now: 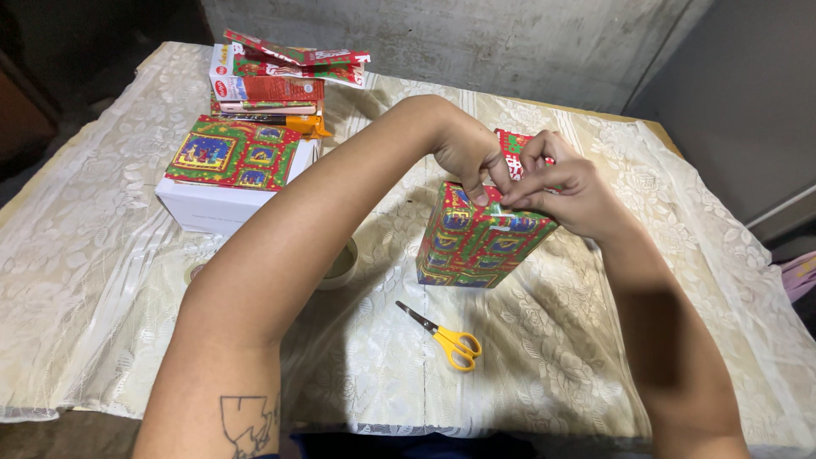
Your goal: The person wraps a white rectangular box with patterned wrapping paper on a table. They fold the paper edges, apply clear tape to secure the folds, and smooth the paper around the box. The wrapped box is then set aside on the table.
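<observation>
two bare arms reach out from the bottom of the picture, and the left one has a dark drawing on its skin. just past them, a pair of yellow scissors (446, 337) lies flat on the lacy cloth of the table (102, 323). a bit further, a roll of tape (341, 263) peeks out from under the left arm.

next comes the wrapped box (476, 238), standing up near the middle of the table. it is covered in red and green paper with little pictures. both hands meet at its top edge. the left hand (472, 157) is curled narrow, thumb and fingers pinching the paper fold down. the right hand (565, 191) is closed on the same fold, pressing it flat from the other side.

the fold could pop open if a finger slips, because the paper looks stiff. the box could tip too, since it stands tall and both hands push at the top.

further back on the left sits a white box (221, 204) with a sheet of the same paper on it. behind that is a pile of small cartons (272, 85), near the grey wall.
</observation>
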